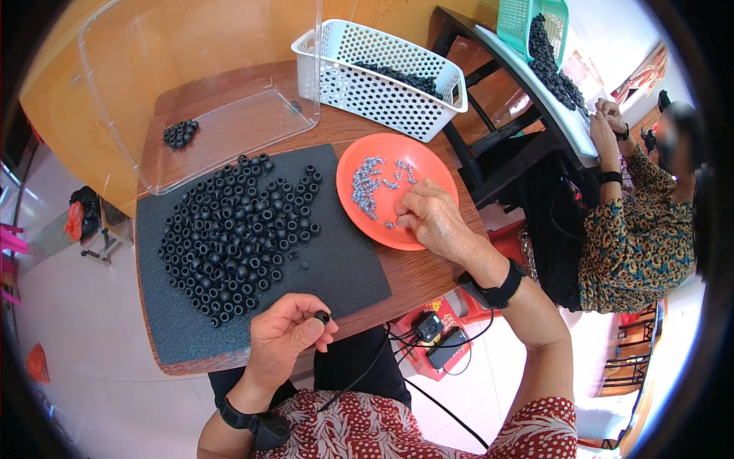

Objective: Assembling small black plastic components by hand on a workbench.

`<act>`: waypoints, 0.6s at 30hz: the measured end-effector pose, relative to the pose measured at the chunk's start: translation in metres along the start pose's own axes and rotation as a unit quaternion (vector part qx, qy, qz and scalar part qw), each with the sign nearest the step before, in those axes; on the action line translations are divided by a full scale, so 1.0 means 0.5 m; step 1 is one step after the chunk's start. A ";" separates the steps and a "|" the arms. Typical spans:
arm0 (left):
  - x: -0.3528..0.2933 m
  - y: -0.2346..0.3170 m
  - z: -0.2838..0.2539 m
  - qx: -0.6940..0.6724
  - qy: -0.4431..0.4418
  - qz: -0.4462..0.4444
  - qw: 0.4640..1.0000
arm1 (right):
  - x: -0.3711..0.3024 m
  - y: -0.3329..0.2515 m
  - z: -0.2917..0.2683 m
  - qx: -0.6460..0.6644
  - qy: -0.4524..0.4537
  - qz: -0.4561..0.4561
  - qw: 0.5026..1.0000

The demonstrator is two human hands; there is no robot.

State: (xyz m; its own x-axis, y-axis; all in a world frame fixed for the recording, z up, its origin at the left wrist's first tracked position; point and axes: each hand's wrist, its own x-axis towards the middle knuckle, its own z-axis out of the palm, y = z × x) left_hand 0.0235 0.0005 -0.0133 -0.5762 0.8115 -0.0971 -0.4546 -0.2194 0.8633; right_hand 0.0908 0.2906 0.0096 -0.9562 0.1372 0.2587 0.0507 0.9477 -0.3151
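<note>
My left hand (281, 344) is closed at the near edge of the table, pinching a small black ring-like part (322, 316) between thumb and fingertips. Over the orange plate (384, 205), my right hand (436, 220) has its thumb and fingers pressed together at the surface. Whatever sits between those fingertips is hidden. Tiny shiny metal pieces (365, 186) lie scattered on the plate. A large heap of black parts (229, 233), round with open holes, spreads across the dark mat (348, 264) to the left of the plate.
A clear plastic box (222, 149) stands behind the heap, with a few black parts (181, 134) by it. Further back is a white perforated basket (382, 107) holding black parts. At right, another person (631, 229) works at a table with a green basket (520, 30).
</note>
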 end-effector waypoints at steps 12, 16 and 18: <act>0.003 0.002 0.009 -0.048 0.029 0.013 0.998 | -0.026 -0.204 -0.045 0.202 0.009 0.078 0.976; -0.006 0.005 0.014 -0.070 0.030 0.016 0.997 | -0.041 -0.267 -0.028 0.304 -0.025 0.044 0.951; -0.011 0.007 0.017 -0.056 0.024 0.022 0.998 | -0.044 -0.277 -0.021 0.295 -0.021 0.015 0.955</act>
State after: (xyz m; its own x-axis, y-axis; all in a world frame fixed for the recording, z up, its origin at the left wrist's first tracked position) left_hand 0.0309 -0.0002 -0.0057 -0.6277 0.7738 -0.0857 -0.4989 -0.3153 0.8073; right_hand 0.1079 0.1590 0.0570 -0.9681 0.1391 0.2084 -0.0808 0.6141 -0.7851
